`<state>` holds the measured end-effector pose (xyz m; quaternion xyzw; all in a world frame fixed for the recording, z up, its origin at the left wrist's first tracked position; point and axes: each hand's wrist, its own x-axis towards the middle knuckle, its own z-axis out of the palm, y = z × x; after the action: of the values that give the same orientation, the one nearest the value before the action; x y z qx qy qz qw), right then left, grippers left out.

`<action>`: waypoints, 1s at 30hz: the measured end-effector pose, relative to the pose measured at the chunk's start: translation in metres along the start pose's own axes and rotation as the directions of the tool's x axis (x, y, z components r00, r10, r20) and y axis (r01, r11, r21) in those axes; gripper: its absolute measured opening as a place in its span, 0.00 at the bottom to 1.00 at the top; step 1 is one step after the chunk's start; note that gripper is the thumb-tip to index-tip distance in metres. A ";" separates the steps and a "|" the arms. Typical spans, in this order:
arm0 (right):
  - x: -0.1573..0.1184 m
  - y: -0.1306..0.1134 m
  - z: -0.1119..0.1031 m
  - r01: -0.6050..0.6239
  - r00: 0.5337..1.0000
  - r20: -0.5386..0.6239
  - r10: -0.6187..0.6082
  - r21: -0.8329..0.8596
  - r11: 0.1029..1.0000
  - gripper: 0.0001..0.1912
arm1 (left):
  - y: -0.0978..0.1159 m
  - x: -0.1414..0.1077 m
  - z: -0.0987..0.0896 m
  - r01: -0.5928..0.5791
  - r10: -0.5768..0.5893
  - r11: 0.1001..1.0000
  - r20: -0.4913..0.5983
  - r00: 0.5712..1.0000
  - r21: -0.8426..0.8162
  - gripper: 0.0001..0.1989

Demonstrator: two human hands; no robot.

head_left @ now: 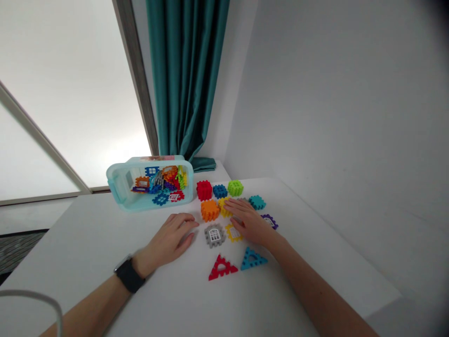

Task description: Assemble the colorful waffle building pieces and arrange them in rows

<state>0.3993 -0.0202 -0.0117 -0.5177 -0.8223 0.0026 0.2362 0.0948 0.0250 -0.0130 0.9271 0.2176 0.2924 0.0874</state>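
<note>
My right hand (250, 222) reaches over the middle of a group of toy building tiles. Its outstretched fingertips touch a stack of yellow interlocking tiles (223, 208), and it partly hides a grey stack behind it. Below its thumb lies a yellow window tile (232, 232). My left hand (173, 238) rests on the table with loosely bent fingers apart and nothing in them. Just right of it are a stack of orange tiles (209, 210) and a grey window tile (214, 235). A purple window tile (269, 221) shows partly beyond my right wrist.
A pale blue tub (121, 199) of mixed tiles lies at the back left. Red (204, 190), dark blue (220, 191), lime (235, 187) and teal stacks (257, 202) stand behind. Red (221, 268) and blue triangles (252, 260) lie in front. A wall (333, 140) borders the right.
</note>
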 end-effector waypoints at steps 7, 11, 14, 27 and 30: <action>0.000 0.000 0.001 -0.011 1.000 -0.005 0.011 0.019 1.000 0.26 | 0.000 -0.001 0.001 -0.005 0.005 1.000 0.001 1.000 0.004 0.12; 0.001 -0.001 0.001 -0.013 1.000 -0.013 0.013 0.017 1.000 0.26 | 0.000 -0.001 0.001 -0.004 0.004 1.000 0.004 1.000 0.004 0.12; 0.001 -0.001 0.001 -0.013 1.000 -0.024 0.013 0.024 1.000 0.26 | 0.000 -0.001 0.000 0.000 0.000 1.000 0.002 1.000 0.002 0.11; 0.001 -0.003 0.000 -0.014 0.999 -0.051 0.016 0.033 0.999 0.27 | -0.002 -0.001 0.002 0.000 0.000 1.000 0.000 1.000 0.003 0.12; -0.001 0.002 -0.002 -0.025 0.997 -0.075 0.027 0.037 0.999 0.26 | -0.002 -0.001 0.002 0.000 0.000 1.000 0.001 1.000 -0.004 0.12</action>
<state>0.4020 -0.0202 -0.0108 -0.5237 -0.8059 0.0013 0.2763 0.0946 0.0266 -0.0153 0.9270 0.2168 0.2926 0.0893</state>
